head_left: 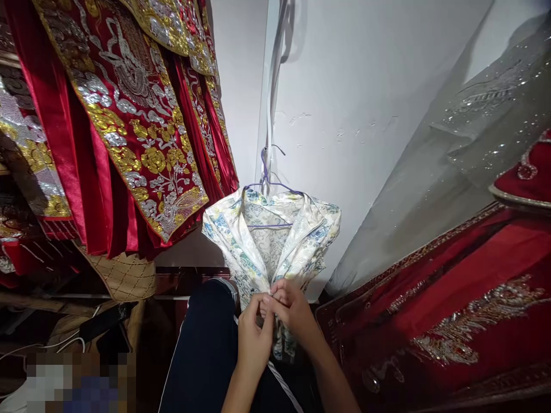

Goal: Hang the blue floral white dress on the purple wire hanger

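A white shirt with a blue, green and yellow floral print (303, 252) hangs on a purple wire hanger (270, 226) against the wall. Its collar lies open in a V. At the bottom of that V, my left hand (257, 321) pinches the front edge of the shirt. My right hand (290, 307) meets it there, with thumb and fingers closed on the opposite front edge. The fingertips of both hands touch, and they cover whatever fastening lies between them.
Red garments with gold and silver embroidery (150, 137) hang at the left. Sheer sparkling fabric (486, 115) and red beaded cloth (465, 275) are at the right. Below the shirt is a dark trouser leg (204, 344). A quilted tan chair (124, 275) stands at lower left.
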The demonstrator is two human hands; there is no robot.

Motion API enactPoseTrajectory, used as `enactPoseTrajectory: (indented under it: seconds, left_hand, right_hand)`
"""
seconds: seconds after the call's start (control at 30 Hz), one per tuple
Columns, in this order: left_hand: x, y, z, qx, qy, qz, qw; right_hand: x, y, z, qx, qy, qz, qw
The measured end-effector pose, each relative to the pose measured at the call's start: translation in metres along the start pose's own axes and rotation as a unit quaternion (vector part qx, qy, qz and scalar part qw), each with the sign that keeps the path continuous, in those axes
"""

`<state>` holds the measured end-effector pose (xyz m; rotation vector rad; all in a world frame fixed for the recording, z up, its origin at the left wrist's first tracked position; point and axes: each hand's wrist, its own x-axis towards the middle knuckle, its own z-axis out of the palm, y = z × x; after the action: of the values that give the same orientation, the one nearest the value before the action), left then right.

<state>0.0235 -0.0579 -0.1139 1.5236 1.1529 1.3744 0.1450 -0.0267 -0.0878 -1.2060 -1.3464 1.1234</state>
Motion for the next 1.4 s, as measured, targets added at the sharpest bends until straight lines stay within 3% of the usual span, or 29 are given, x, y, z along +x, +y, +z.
enactPoseTrajectory:
  seconds: [0.13,0.33,0.5,0.67,0.8,0.93,1.1,1.13,1.2,1.3,1.4]
  left_hand:
    - [0.000,-0.003,-0.002,-0.005,-0.009,-0.004,1.000]
    - [0.000,-0.008,-0.009,-0.042,0.014,-0.028,0.999]
    - [0.000,-0.002,-0.009,-0.075,-0.004,-0.027,0.997]
    - [-0.002,0.001,-0.006,-0.046,-0.015,-0.014,0.999]
    - [-0.002,-0.002,-0.007,-0.013,-0.031,0.001,0.999]
    - [-0.002,-0.001,-0.008,0.003,-0.035,0.011,0.999]
    - [-0.001,0.000,-0.008,0.011,-0.044,0.021,0.999]
    - [-0.001,-0.001,-0.008,0.012,-0.044,0.025,0.999]
    - [0.000,-0.004,-0.010,0.018,-0.041,0.025,0.999]
    - [0.005,-0.002,-0.018,0.029,-0.047,0.023,0.998]
    - [0.027,0.017,-0.030,0.033,-0.050,0.052,0.997]
  right_hand:
    - [-0.007,0.018,0.006,0.013,0.060,-0.027,0.998]
    - [-0.003,0.015,0.003,0.021,0.048,-0.051,0.997]
    - [-0.008,0.020,0.004,0.030,0.042,-0.066,0.996]
    - [-0.007,0.021,-0.004,0.010,0.020,-0.101,0.995]
    - [-0.006,0.017,-0.010,-0.048,0.047,-0.134,0.989]
    - [0.021,-0.015,-0.024,-0.136,0.126,-0.196,0.963]
    - [0.098,-0.107,-0.040,-0.157,0.179,-0.331,0.913]
    - [0.110,-0.125,-0.040,-0.151,0.205,-0.361,0.897]
    - [0.123,-0.151,-0.037,-0.152,0.198,-0.402,0.881]
    - [0.116,-0.163,-0.027,-0.162,0.141,-0.424,0.880]
    - [0.099,-0.155,-0.022,-0.157,0.114,-0.420,0.887]
